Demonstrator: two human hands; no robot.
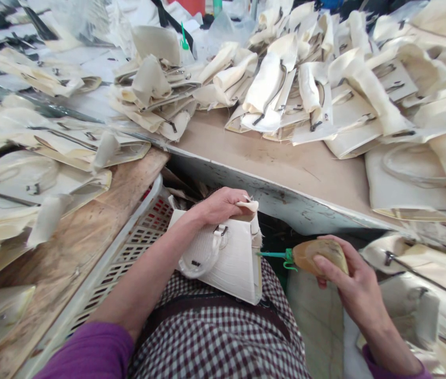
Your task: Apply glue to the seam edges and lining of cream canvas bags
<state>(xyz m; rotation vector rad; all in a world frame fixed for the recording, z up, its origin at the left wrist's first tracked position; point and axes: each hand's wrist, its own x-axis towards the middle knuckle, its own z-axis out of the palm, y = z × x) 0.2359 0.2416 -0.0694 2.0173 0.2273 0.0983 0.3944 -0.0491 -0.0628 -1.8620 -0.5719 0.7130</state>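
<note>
A white handbag piece (234,258) with a curved handle and small dark metal fittings rests on my lap, over a checked apron (215,342). My left hand (226,205) is closed on its upper edge, fingers partly hidden behind the folded cream fabric. In my right hand (345,268) is a glue bottle (319,255), a yellowish squeeze bottle with a green nozzle, held sideways. The nozzle's tip meets or nearly meets the open right edge of the handbag piece; whether it touches I cannot tell.
A white plastic basket (131,237) stands left of my lap, beside a wooden board (128,179). Similar cream bag pieces (270,84) are heaped along the brown tabletop (238,142) ahead. More pieces (432,295) lie at right, and others (29,184) at left.
</note>
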